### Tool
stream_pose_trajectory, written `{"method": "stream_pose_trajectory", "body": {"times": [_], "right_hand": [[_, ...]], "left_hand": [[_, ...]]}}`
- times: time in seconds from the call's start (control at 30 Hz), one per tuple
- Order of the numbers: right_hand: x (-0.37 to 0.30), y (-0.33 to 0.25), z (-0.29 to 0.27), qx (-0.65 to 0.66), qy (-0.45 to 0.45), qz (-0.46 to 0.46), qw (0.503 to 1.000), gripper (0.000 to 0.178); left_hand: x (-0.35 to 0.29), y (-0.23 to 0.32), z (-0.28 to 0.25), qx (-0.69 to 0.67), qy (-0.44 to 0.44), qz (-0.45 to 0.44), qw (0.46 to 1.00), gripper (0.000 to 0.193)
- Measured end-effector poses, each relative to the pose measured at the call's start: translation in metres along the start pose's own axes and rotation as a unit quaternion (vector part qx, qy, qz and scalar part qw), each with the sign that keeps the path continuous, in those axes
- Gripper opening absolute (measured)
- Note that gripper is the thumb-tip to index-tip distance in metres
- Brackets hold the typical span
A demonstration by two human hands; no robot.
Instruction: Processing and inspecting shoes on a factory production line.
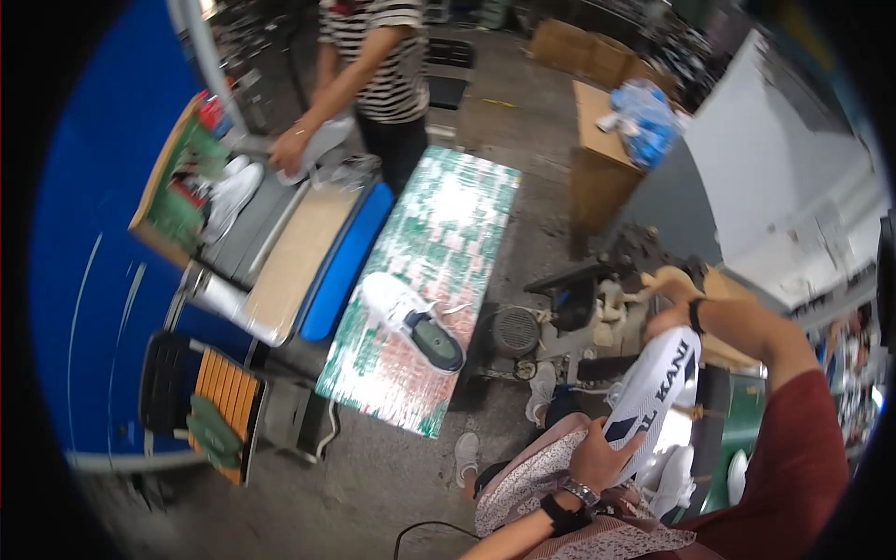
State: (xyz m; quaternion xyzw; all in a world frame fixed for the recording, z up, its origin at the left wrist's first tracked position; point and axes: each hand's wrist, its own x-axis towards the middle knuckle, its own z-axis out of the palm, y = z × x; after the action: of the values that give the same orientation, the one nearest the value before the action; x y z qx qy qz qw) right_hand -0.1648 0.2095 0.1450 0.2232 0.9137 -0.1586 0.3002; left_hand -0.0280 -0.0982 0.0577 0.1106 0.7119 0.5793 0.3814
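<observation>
A white shoe upper (665, 381) with large dark lettering and dark patches lies slanted in front of me at the lower right. My left hand (599, 454), with a watch and a dark band at the wrist, is closed on its near end. My right hand (667, 320), with a black wristband, is bent round its far end; the fingertips are partly hidden. Just beyond that hand is a tan, rounded thing I cannot make out. On the patterned green and pink table (457, 215) lies a white shoe (397, 303) with a dark insole piece (435, 342) at one end.
Across the table, a person in a striped top (378, 70) handles a white shoe at a grey conveyor (257, 238). A machine with a motor (515, 330) stands between the table and me. White shoes (674, 481) lie at my right; a carton (597, 131) holds blue plastic.
</observation>
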Motion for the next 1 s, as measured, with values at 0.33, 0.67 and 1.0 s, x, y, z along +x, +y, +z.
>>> {"method": "stream_pose_trajectory", "body": {"times": [0.33, 0.67, 1.0], "right_hand": [[-0.024, -0.010, 0.006, -0.068, 0.145, -0.083, 0.984, 0.066], [-0.028, 0.003, 0.016, -0.100, 0.157, -0.159, 0.970, 0.046], [-0.056, 0.006, 0.018, -0.120, 0.018, 0.147, 0.982, 0.053]], "left_hand": [[0.006, -0.009, -0.017, 0.051, 0.047, 0.102, 0.992, 0.079], [0.017, -0.027, -0.022, 0.040, 0.028, 0.155, 0.987, 0.074], [0.008, -0.029, -0.043, -0.008, 0.011, 0.216, 0.976, 0.078]]}}
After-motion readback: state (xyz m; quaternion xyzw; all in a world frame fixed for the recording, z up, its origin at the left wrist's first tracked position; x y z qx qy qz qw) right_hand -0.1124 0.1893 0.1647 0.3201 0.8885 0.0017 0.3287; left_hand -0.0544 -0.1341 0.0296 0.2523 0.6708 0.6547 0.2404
